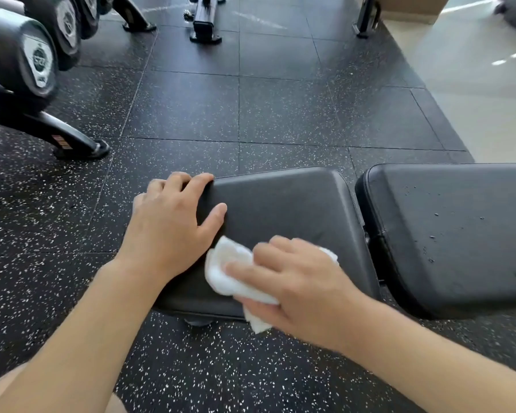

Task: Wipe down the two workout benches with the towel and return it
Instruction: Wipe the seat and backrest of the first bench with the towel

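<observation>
White towel point(236, 269) sits bunched up on the near part of a black padded bench pad point(280, 216). The right hand point(298, 284) lies on top of the towel with its fingers curled over it, holding it and pressing it down on the pad. One end of the towel hangs off the near edge of the pad, under the hand.

The left hand point(173, 222) rests on the far left corner of the same pad. Its fingers bend over the left edge and its thumb lies flat on top. It holds on to the corner of the pad.

Just to the right is a second black pad point(453, 234), with a thin gap between the two. Small dark specks dot its top.

Both pads stand over a black rubber floor point(251, 108) with white flecks. Big dumbbells point(27, 55) sit on a rack at the far left. Black metal legs point(204, 22) of other gym gear stand farther back. Pale shiny floor point(474, 84) starts at the right.
</observation>
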